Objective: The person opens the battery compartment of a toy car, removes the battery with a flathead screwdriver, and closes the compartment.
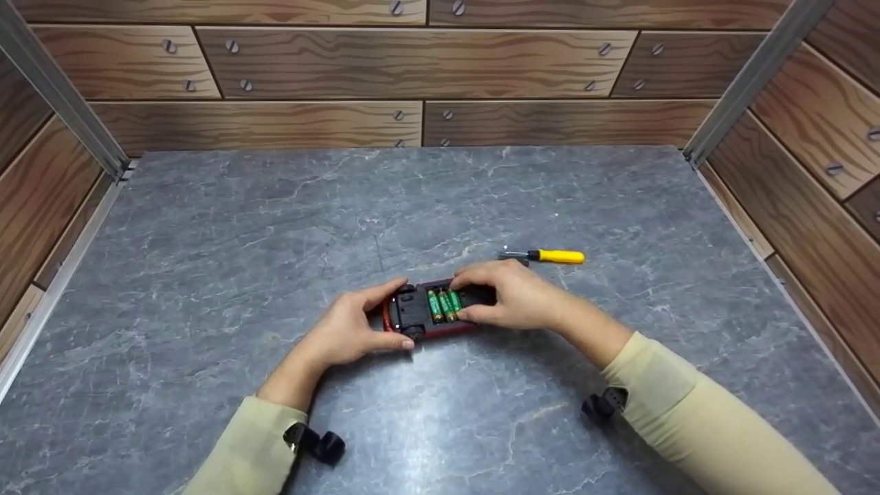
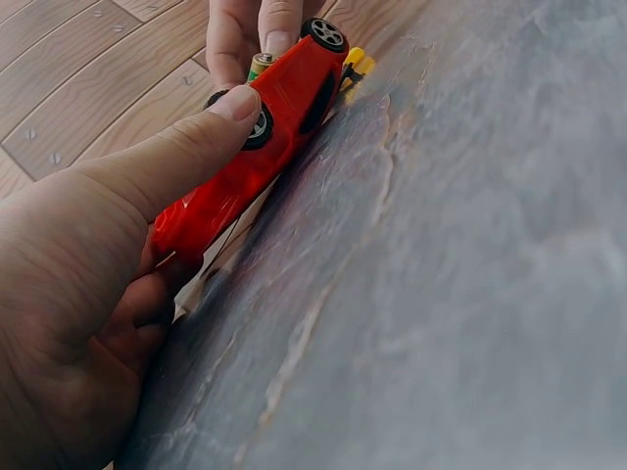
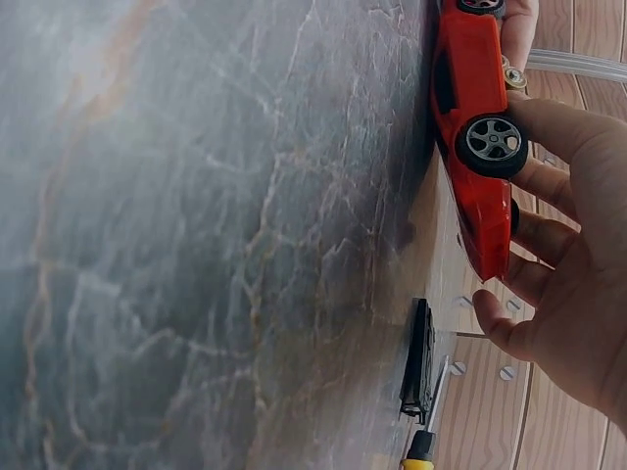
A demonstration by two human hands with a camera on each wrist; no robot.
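Even, soft light is cast from above; faint shadows are thrown under the forearms, and wrist views are blurred nearby

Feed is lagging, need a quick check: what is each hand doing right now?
Left hand: grips one end of the upturned red toy car.
Right hand: grips the car's other end, fingertips at the green batteries.
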